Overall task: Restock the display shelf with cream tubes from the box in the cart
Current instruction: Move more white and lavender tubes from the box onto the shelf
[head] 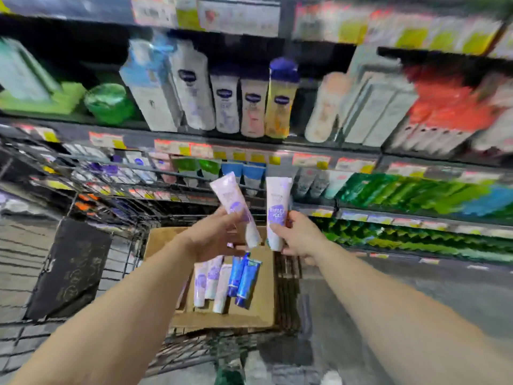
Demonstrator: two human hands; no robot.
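My left hand (pixel 213 234) grips a white and purple cream tube (pixel 230 198), tilted with its flat end up and to the left. My right hand (pixel 298 236) holds a second white and purple cream tube (pixel 277 201) upright beside it. Both tubes hang above the open cardboard box (pixel 263 295) in the wire cart (pixel 122 259). Inside the box lie several more tubes, white and purple ones (pixel 211 284) on the left and blue ones (pixel 244 279) on the right. Behind the held tubes the display shelf (pixel 249 165) carries a row of tubes.
Upper shelves hold lotion bottles (pixel 230 104) and boxed products (pixel 444 112). Green packages (pixel 402 195) fill the lower shelves on the right. A dark panel (pixel 69 270) lies in the cart's left part. Grey floor (pixel 458 287) runs along the right of the cart. The view is motion-blurred.
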